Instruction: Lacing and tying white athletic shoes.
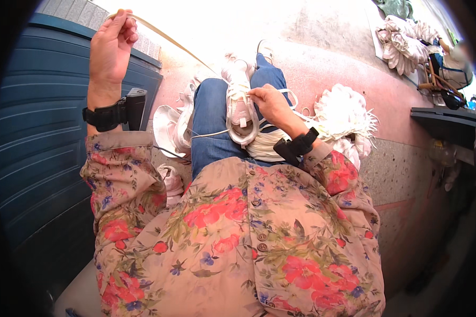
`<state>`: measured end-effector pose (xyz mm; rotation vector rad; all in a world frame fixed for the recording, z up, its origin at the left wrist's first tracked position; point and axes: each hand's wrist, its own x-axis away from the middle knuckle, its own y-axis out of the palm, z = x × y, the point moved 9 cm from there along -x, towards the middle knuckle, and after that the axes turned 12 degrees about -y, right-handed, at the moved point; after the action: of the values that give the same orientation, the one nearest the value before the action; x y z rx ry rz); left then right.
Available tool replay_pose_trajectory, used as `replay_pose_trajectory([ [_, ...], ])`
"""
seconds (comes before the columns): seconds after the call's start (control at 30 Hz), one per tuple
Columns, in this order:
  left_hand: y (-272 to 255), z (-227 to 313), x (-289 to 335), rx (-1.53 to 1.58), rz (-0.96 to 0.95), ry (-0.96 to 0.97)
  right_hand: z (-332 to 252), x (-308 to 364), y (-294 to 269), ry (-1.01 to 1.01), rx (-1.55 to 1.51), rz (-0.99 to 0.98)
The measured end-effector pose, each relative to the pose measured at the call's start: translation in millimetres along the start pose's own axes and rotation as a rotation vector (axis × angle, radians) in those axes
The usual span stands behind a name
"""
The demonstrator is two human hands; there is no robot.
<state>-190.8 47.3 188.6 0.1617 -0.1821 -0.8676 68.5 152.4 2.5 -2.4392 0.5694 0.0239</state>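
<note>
Floor: pink and speckled grey (396, 119), with a blue panelled thing (53, 105) on the left.
Shoe: a pale shoe (240, 108) sits on the person's lap, over blue jeans (211, 105), its heel near the shirt (222, 222).
Left hand: the left hand (111, 47) is up high, pinching a long lace (169, 39) that runs tight toward the shoe.
Right hand: the right hand (275, 105) pinches lace right at the shoe.
Around: more white shoes (169, 129) on the left, a big white pile (346, 111) on the right.
</note>
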Motion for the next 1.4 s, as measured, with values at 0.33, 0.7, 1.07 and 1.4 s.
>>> replay_pose_trajectory([
  [0.33, 17, 14, 4, 0.103, -0.174, 0.024, -5, -4, 11, -0.038, 0.155, 0.014],
  [0.7, 184, 8, 14, -0.371, -0.442, 0.175, 4, -4, 20, 0.119, 0.017, 0.009],
  [1.07, 106, -199, 93, -1.413, -0.061, 0.083, 53, 5, 57, 0.516, -0.514, 0.010],
  [1.4, 92, -215, 89, -1.391, 0.062, 0.101, 4, -15, 30, -0.013, -0.134, 0.052],
])
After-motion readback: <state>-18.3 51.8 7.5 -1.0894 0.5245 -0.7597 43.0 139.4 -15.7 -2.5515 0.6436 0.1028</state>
